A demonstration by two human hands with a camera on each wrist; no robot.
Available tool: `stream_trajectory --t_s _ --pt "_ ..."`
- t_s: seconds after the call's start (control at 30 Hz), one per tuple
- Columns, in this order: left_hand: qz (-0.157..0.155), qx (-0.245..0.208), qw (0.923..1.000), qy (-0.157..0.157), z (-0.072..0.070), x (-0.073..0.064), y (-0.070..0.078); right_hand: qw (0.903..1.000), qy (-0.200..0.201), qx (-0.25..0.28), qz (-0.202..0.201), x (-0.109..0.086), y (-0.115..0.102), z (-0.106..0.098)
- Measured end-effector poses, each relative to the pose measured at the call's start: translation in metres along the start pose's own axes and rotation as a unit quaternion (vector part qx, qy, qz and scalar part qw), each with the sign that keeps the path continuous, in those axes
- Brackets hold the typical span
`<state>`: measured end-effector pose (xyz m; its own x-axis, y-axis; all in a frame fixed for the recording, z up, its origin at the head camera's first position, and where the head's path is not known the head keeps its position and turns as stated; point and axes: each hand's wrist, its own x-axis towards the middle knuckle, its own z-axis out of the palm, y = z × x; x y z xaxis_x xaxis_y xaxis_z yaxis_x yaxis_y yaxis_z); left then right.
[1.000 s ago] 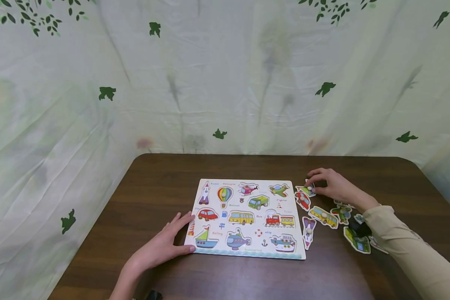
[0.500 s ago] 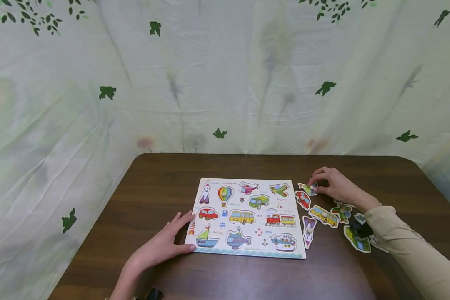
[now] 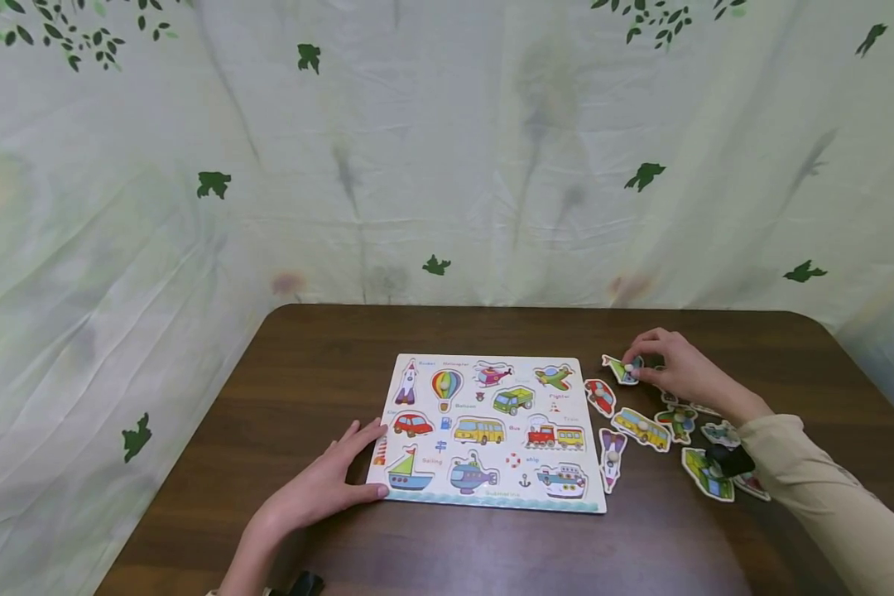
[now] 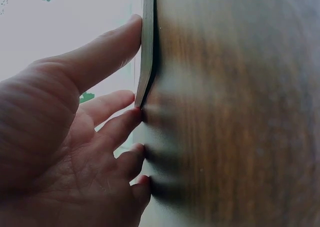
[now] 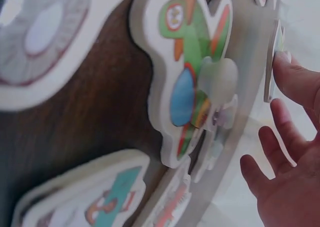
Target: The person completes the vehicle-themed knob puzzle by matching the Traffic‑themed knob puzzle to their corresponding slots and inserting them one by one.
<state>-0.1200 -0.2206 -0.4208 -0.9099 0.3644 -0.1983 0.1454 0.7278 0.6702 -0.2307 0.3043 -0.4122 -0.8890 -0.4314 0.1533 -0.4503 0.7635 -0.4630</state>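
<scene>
A white vehicle puzzle board (image 3: 517, 497) lies on the wooden table, its pictures of a rocket, balloon, bus, train and boats facing up. My left hand (image 3: 328, 476) rests at its left edge, thumb by the near corner and fingers spread along the side. In the left wrist view the thumb (image 4: 107, 49) touches the board's edge (image 4: 146, 52). Beyond the board's far right corner, my right hand (image 3: 674, 364) pinches a small sailboat puzzle piece (image 3: 617, 367) with a green sail by its knob. The right wrist view shows this piece (image 5: 270, 69) edge-on at the thumb.
Loose knobbed pieces lie right of the board: a red car (image 3: 600, 397), a yellow bus (image 3: 641, 430), a purple rocket (image 3: 612, 459), a green plane (image 3: 678, 423) and a green truck (image 3: 704, 476). More pieces are partly under the right arm. A pale curtain (image 3: 477, 165) hangs behind the table.
My right hand has drawn the sailboat piece slightly rightward, away from the board and the red car piece. The left hand and the board stay in place.
</scene>
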Motion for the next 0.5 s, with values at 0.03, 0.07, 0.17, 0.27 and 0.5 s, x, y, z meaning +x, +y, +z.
stream_trajectory --t_s 0.03,0.07,0.17,0.27,0.5 --pt "0.0 0.0 1.0 0.0 0.0 0.0 0.0 1.0 0.002 0.0 0.0 -0.001 -0.001 -0.001" --pt "0.0 0.0 1.0 0.001 0.0 -0.001 0.0 1.0 0.005 0.0 -0.001 -0.001 -0.003 -0.002" --pt "0.003 0.002 1.0 0.004 0.0 -0.001 0.0 0.9999 0.01 0.003 -0.004 -0.003 -0.006 -0.004" --pt "0.004 0.003 1.0 0.005 0.0 -0.002 0.0 0.9999 0.011 0.011 -0.003 -0.006 -0.008 -0.004" --pt "0.004 0.004 1.0 0.004 0.001 -0.001 -0.001 0.999 0.004 0.043 0.011 -0.014 -0.014 -0.003"
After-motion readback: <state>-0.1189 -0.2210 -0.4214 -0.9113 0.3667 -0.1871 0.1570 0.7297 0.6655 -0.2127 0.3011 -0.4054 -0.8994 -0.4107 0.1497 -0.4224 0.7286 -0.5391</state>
